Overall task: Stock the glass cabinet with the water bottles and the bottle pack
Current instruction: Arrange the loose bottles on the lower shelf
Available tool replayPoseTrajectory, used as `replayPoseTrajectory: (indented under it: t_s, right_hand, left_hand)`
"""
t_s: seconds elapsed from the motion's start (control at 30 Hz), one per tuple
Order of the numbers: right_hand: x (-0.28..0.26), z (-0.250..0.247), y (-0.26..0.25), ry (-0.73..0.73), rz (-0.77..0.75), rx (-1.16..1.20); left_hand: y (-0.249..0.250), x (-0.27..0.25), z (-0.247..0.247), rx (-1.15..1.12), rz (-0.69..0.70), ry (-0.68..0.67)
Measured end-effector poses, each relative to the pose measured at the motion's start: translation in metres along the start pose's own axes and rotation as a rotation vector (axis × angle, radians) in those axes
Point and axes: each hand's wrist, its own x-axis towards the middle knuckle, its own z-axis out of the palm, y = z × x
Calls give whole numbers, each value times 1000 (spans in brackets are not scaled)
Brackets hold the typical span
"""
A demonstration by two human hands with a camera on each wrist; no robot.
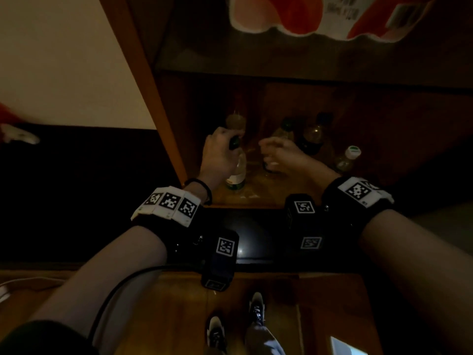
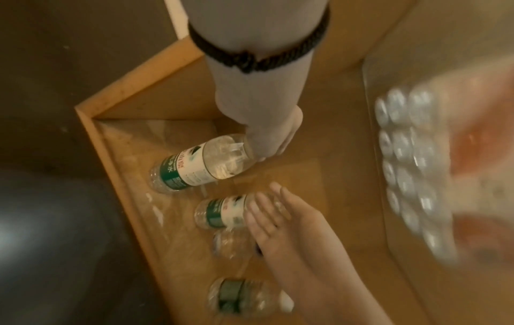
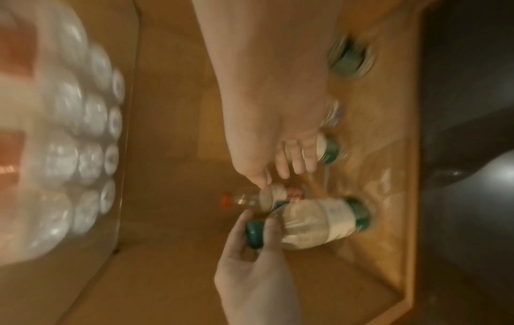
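Left hand (image 1: 217, 152): fingers curled round the green cap of a water bottle (image 1: 236, 172) standing on the cabinet's lower shelf (image 1: 256, 198).
Right hand (image 1: 281, 156): beside that grip, fingers loosely spread, holding nothing.
Other bottles (image 1: 313, 135): beyond the right hand.
Bottle pack (image 1: 320, 14): shelf above.
Handling: probably full, heavy, slick; the body offers a steadier hold than the cap.
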Motion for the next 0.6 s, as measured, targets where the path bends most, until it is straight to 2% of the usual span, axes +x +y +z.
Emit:
replayPoseTrajectory:
  t_s: [0.27, 0.4, 0.6]
  right_hand:
    - [46, 25, -49, 15, -60, 34]
    - [69, 37, -68, 104, -70, -12]
    - [99, 50, -77, 137, -115, -68]
  left_hand:
    - [-14, 5, -24, 43, -166, -23]
    - [-15, 2, -23, 37, -202, -39]
    - [-14, 6, -25, 93, -228, -56]
